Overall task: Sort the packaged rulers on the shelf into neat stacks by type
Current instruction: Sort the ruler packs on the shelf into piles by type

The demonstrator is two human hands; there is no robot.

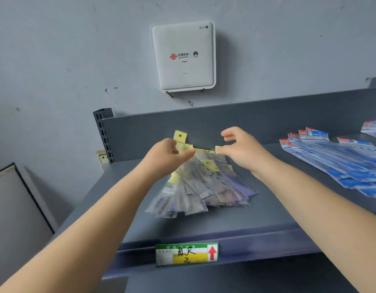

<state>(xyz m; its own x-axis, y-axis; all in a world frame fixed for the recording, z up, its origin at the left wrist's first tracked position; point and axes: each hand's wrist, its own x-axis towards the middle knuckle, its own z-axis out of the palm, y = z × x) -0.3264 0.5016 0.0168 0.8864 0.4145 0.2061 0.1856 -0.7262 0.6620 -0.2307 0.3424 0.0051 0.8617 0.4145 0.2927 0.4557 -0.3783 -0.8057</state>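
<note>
Taking the price label (186,253) on the shelf (235,220) lip as the marker, a grey panel (18,199) stood well left of it, off the shelf. Directly above and behind the label lay the yellow-topped rulers (204,185), fanned out in clear sleeves with their header cards pointing toward the back wall. The left hand (168,154) sat above the label and slightly left, fingers curled and pinching the fan's header end. The right hand (241,148), above and a little right of the label, pinched one small yellow header tab between thumb and forefinger; the remaining fingers were lifted loosely, though blur made the exact grip hard to read. Far right of the label, a spread of blue-packaged rulers (335,159) lay apart from the yellow fan.

These packs looked light, thin and flexible, and the glossy sleeves probably slide readily over one another, so a fan will slip apart unless squeezed. The stiffer card headers seemed the surest place to hold, squaring the edges from there. High above the label, a white router (183,57) hung on the wall.
</note>
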